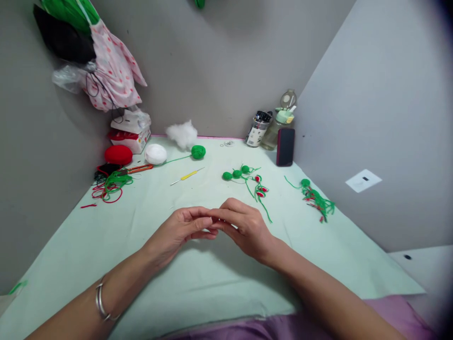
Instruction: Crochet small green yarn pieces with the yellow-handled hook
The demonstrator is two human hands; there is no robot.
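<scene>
My left hand (193, 225) and my right hand (244, 224) meet over the middle of the table, fingertips pressed together. Whatever lies between the fingers, if anything, is too small or hidden to name; only a tiny pale speck shows there. Beyond them lies a yellow-handled crochet hook (188, 175). A group of small green crocheted balls (236, 174) with yarn tails sits past my right hand, beside little red, white and green crocheted pieces (261, 192).
At the back left are a red yarn ball (118, 154), a white yarn ball (155, 154), a green yarn ball (198, 152), white stuffing (182, 135) and an orange cutter (139, 169). A phone (285, 148), pen holder (257, 130) and bottle (274, 132) stand back right. Green yarn scraps (320, 202) lie right.
</scene>
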